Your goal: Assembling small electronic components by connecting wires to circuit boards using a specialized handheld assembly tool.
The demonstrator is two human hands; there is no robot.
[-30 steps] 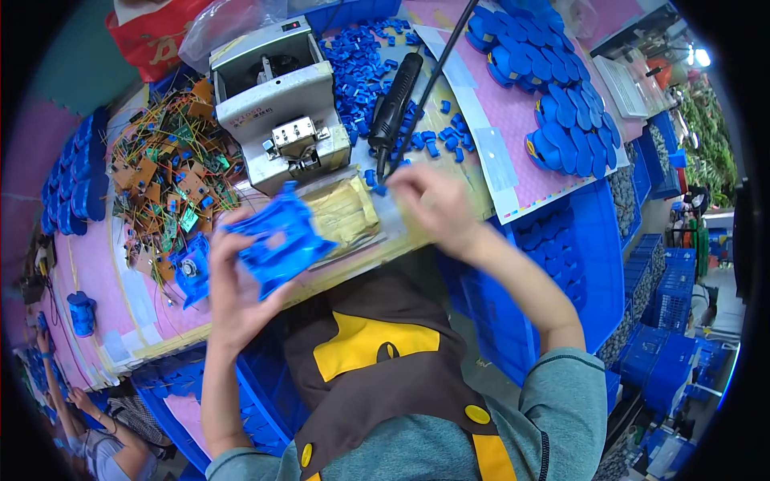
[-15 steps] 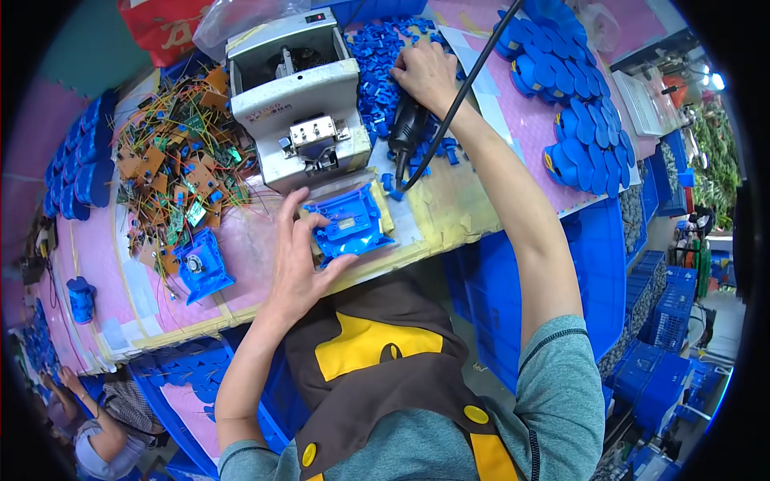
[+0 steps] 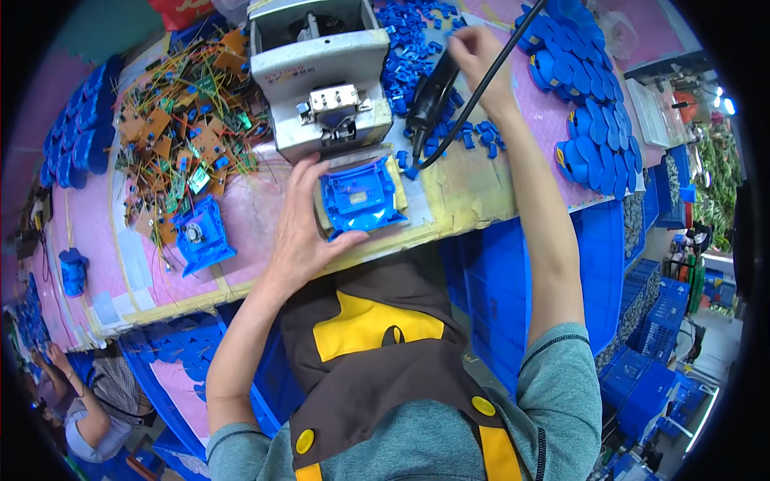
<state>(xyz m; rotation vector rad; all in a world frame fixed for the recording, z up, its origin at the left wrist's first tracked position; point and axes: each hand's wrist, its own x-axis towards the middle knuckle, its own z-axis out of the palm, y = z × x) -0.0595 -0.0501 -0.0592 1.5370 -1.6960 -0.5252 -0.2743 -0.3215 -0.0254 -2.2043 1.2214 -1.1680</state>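
Observation:
My left hand is open beside a blue plastic housing, its thumb along the near edge and its fingers stretched toward the far left corner. The housing sits in a yellowish holder at the table's front edge. My right hand is closed, with curled fingers, at the right side of a heap of small blue plastic parts. Whatever its fingertips hold is too small to make out. A black electric screwdriver with a thick cord lies just left of that hand, its tip pointing toward the housing.
A grey-white machine stands behind the housing. Wired circuit boards pile up to its left, near another blue housing with a round metal part. Blue shaped pieces are stacked at right. Another person's arm shows at lower left.
The view has shifted a little. My right hand has drawn back to the right from the small blue parts, its fingers now curled. My left hand stays by the housing.

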